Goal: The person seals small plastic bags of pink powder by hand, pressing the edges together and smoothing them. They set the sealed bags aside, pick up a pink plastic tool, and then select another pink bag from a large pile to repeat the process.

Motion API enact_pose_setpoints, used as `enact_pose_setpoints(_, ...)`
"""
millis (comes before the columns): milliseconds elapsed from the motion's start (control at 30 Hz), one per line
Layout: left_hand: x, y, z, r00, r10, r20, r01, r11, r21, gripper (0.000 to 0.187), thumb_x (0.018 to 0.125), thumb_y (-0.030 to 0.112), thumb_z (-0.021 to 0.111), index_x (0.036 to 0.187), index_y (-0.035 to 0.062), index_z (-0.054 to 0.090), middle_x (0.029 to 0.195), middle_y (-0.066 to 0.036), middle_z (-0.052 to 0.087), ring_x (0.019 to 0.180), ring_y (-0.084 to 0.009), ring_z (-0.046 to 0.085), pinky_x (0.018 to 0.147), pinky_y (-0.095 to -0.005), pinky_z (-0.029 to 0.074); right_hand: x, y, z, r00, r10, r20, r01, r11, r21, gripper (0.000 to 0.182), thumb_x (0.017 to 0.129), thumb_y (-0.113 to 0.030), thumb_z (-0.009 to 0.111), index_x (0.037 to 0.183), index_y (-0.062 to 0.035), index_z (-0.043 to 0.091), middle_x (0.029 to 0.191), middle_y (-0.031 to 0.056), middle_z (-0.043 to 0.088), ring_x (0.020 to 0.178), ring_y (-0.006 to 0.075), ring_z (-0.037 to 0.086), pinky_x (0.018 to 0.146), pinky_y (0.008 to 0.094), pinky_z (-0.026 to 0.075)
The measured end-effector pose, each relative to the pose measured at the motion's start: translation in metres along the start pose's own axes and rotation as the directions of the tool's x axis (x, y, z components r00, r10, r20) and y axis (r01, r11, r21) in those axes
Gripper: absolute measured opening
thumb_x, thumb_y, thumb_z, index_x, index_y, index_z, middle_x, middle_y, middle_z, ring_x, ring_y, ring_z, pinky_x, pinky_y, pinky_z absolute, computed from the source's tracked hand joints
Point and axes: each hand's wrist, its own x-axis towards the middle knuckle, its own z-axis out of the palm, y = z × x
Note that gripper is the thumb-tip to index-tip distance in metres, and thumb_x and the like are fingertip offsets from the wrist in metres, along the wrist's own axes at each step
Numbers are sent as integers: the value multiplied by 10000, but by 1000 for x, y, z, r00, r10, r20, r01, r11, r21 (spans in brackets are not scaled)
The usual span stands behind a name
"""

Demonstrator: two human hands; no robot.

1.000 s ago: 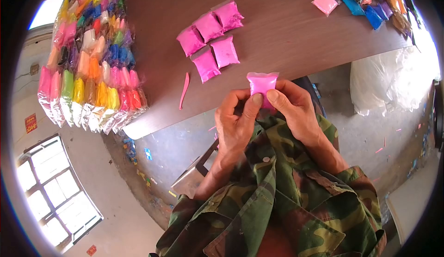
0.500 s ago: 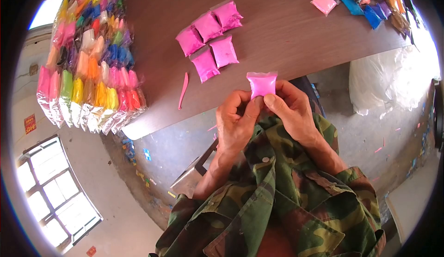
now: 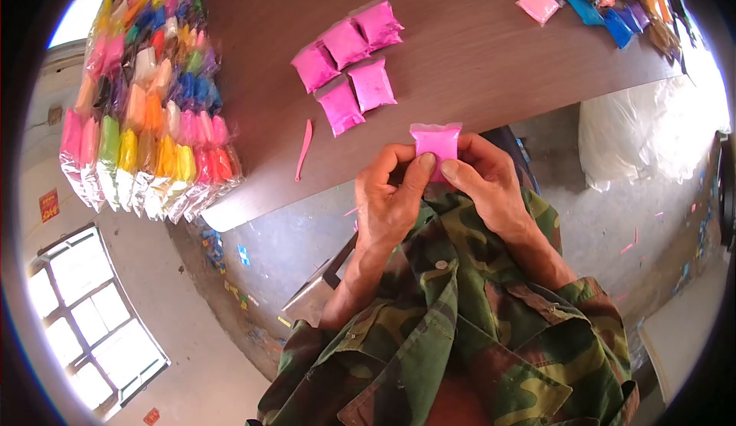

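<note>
Pink packet [image 3: 436,141] — pinched between left hand [image 3: 389,200] and right hand [image 3: 484,184] thumbs.

the left hand [image 3: 387,203] and the right hand [image 3: 483,184] pinch one small pink plastic packet [image 3: 435,141] just past the edge of the brown wooden table [image 3: 475,50]. five more pink packets [image 3: 349,62] lie there, near a thin pink stick [image 3: 304,148].
</note>
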Motion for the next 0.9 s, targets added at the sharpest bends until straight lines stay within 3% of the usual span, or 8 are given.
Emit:
enact_pose_setpoints(67,0,-3,-1,1000,14,2,-14,999,32,245,1041,186,766,1097,-47,720,900,-35,751,795,-70,634,690,-251,519,1,-1,-4,1000,17,13,-16,996,-83,237,1078,-152,702,1235,25,706,1053,17,742,940,48,644,800,229,518)
enact_pose_setpoints(167,0,1,4,1000,-4,-10,4,999,-39,255,1038,198,770,1089,-47,723,886,-21,732,782,-63,613,675,-254,504,2,6,1,995,-100,-20,100,995,7,230,1088,-160,686,1221,25,716,1032,14,741,925,47,636,797,230,510)
enact_pose_setpoints(267,0,5,12,999,-37,-30,29,977,-212,265,1037,215,774,1087,-40,728,866,-1,706,758,-51,581,657,-246,477,5,9,-5,993,-117,4,117,993,-18,197,1086,-138,683,1189,23,731,1000,11,738,909,49,634,796,231,508)
enact_pose_setpoints(467,-2,-3,2,996,-84,-27,81,991,-107,241,1051,215,752,986,-14,715,819,36,647,737,-36,511,637,-240,424,4,12,-8,994,-78,70,81,996,-29,146,1067,-76,691,1165,23,735,994,11,735,904,51,638,805,235,516)
enact_pose_setpoints(667,3,-4,7,997,26,-68,-25,999,24,201,1010,177,786,999,-13,720,820,21,651,747,-65,539,638,-276,457,2,-4,-1,999,-38,-32,37,998,-46,154,1023,-91,746,1137,12,733,1010,1,720,897,61,636,796,243,515)
enact_pose_setpoints(733,2,6,8,987,84,-134,-81,996,22,221,987,178,810,1054,-17,730,859,2,676,759,-78,577,665,-281,491,6,-11,-4,952,-284,-113,212,879,-427,196,970,-109,801,1124,-7,733,990,-2,709,892,72,639,784,266,524)
enact_pose_setpoints(800,1,2,-5,966,153,-207,-144,988,60,290,954,180,840,1160,1,741,947,-41,719,789,-108,650,711,-281,543,13,-27,-12,851,-513,-114,304,657,-690,249,902,-114,856,1102,-28,734,969,15,700,876,102,651,767,293,536)
enact_pose_setpoints(900,5,-12,-47,888,271,-370,-81,887,455,281,940,169,846,1163,29,746,988,-68,730,794,-128,663,718,-298,558,32,-54,-32,605,-796,33,330,213,-920,247,855,-79,876,1056,-39,738,957,69,699,829,177,668,735,308,534)
